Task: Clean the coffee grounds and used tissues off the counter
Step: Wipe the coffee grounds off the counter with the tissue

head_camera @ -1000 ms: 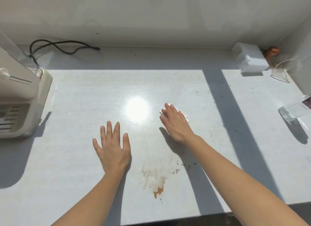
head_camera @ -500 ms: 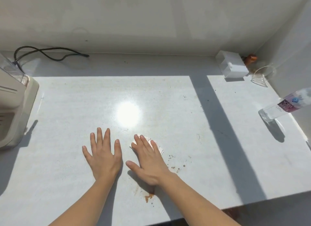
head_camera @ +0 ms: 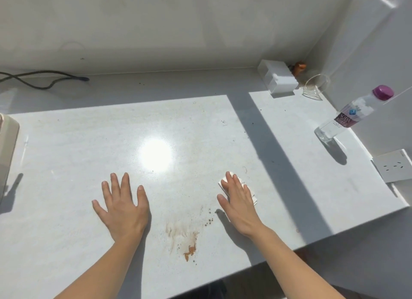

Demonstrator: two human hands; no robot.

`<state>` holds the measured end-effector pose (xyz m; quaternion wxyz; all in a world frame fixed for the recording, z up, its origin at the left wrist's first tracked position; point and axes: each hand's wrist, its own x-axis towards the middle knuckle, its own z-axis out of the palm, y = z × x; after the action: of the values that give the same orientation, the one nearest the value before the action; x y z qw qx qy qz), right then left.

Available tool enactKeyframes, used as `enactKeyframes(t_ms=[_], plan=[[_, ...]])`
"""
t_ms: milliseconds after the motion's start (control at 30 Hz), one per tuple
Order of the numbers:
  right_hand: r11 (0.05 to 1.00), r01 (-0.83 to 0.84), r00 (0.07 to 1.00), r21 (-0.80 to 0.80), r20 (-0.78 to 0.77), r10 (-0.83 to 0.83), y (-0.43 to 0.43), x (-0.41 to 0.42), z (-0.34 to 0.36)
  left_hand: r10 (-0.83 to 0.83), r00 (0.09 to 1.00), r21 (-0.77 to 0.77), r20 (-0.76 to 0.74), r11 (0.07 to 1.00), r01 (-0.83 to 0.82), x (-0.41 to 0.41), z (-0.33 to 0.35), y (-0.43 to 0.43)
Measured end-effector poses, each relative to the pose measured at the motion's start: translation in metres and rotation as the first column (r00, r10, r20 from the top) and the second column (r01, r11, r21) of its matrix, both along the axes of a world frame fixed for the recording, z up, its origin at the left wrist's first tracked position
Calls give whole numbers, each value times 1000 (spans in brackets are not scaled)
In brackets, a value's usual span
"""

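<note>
My right hand (head_camera: pixel 237 200) lies flat with straight fingers on a folded white tissue (head_camera: pixel 251 190), pressing it onto the white counter (head_camera: pixel 89 156); only the tissue's edges show around the fingers. My left hand (head_camera: pixel 123 204) rests flat on the counter with its fingers spread, holding nothing. Between the two hands, near the front edge, there is a brown coffee smear (head_camera: pixel 185 238) with an orange-brown blot at its lower end. A few dark coffee grains (head_camera: pixel 209 219) lie just left of my right wrist. More specks dot the counter farther back.
A beige machine (head_camera: pixel 6 147) stands at the left edge, a black cable (head_camera: pixel 42 81) behind it. At the back right are a white box (head_camera: pixel 278 80), a clear glass funnel (head_camera: pixel 315 87) and a soda water bottle (head_camera: pixel 350 116). A wall socket (head_camera: pixel 393 165) is on the right.
My right hand has slid the tissue to the right, off the coffee smear, which now shows between the hands. The left hand has stayed flat. The camera view has shifted right.
</note>
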<state>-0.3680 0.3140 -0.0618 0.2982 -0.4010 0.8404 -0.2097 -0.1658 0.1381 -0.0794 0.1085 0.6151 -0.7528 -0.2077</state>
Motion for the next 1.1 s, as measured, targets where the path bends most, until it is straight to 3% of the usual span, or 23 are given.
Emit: enactKeyframes(t_ms=[233, 433, 567, 733, 800, 1000, 1100], plan=[[965, -263, 965, -14, -15, 263, 13, 108, 2, -9, 1000, -10, 5, 1000, 10, 1, -2, -2], [962, -272, 962, -28, -18, 271, 21, 113, 9, -11, 1000, -19, 3, 1000, 11, 1, -1, 0], [982, -185, 974, 48, -122, 190, 40, 88, 3, -10, 1000, -16, 3, 1000, 10, 1, -2, 0], [963, 226, 954, 150, -236, -187, 64, 29, -6, -6, 1000, -19, 18, 1000, 6, 0, -2, 0], [943, 295, 926, 154, -290, -242, 67, 4, -10, -2, 1000, -16, 19, 1000, 2, -1, -1, 0], [938, 310, 920, 153, -297, -255, -13, -66, -7, -5, 1000, -15, 28, 1000, 5, -2, 1, 0], [982, 120, 968, 148, -236, -83, -70, -35, -4, -6, 999, -4, 40, 1000, 7, -1, 2, 0]])
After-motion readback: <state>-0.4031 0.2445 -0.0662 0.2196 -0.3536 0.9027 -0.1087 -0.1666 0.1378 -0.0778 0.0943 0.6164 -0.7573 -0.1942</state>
